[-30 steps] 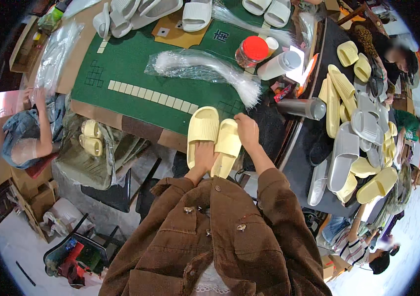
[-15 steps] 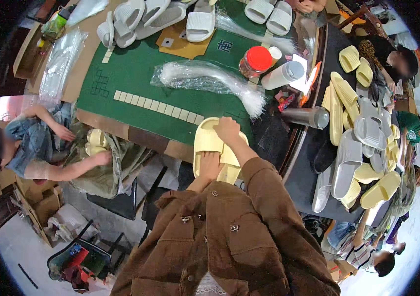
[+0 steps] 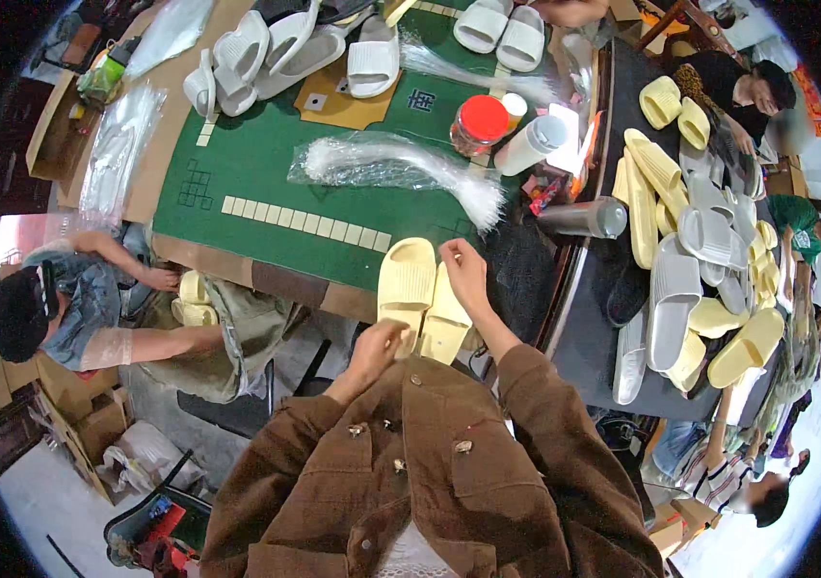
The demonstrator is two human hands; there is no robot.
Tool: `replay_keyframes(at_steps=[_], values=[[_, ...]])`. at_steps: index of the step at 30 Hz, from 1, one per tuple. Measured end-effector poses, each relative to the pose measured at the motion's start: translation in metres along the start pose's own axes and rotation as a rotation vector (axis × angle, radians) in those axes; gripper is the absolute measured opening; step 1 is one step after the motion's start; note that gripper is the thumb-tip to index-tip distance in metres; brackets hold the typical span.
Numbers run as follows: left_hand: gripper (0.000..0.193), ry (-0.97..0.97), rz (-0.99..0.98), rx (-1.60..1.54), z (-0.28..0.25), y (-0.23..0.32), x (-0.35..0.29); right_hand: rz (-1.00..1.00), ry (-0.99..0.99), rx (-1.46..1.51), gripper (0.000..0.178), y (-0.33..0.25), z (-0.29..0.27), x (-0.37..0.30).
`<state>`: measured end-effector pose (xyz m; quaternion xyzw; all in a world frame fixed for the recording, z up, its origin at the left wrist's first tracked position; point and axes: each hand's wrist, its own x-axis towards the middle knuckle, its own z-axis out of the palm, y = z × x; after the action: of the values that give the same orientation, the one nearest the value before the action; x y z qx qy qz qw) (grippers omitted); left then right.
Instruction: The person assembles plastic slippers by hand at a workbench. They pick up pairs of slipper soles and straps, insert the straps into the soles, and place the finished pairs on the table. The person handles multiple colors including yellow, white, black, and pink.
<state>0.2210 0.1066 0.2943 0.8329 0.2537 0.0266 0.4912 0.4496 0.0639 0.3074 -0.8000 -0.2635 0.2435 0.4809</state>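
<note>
A pair of pale yellow slide slippers lies side by side in front of me, soles down, at the near edge of the green table. My left hand (image 3: pixel 374 351) is closed, its curled fingertips by the heel half of the left yellow slipper (image 3: pixel 406 277). Beside the outer toe edge of the right yellow slipper (image 3: pixel 446 313), my right hand (image 3: pixel 465 276) pinches its thumb and fingers together. Anything between the fingers of either hand is too small to make out. Past the slippers lies a bundle of clear plastic strands (image 3: pixel 401 169) in a clear bag.
Grey slippers (image 3: pixel 372 67) crowd the far side of the green table (image 3: pixel 256 178). A red-lidded jar (image 3: pixel 480 123), a white bottle (image 3: pixel 531 143) and a metal tumbler (image 3: pixel 584 219) stand right. More slippers (image 3: pixel 675 289) cover the dark table. At left, a person reaches into a sack (image 3: pixel 203 347).
My left hand has come out of the left slipper and back toward its heel. My right hand has left the slippers' tops, moving to the right slipper's outer side in a pinch.
</note>
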Motion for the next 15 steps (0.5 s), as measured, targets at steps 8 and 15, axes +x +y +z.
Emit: replay_keyframes(at_steps=[8,15], values=[[0.024,0.229,0.078,-0.223,-0.010,0.069,0.097,-0.037,-0.010,0.101,0.011,-0.017,-0.010,-0.034],[0.022,0.168,0.038,-0.183,-0.005,0.077,0.111,-0.027,0.030,0.126,0.014,-0.024,-0.024,-0.041]])
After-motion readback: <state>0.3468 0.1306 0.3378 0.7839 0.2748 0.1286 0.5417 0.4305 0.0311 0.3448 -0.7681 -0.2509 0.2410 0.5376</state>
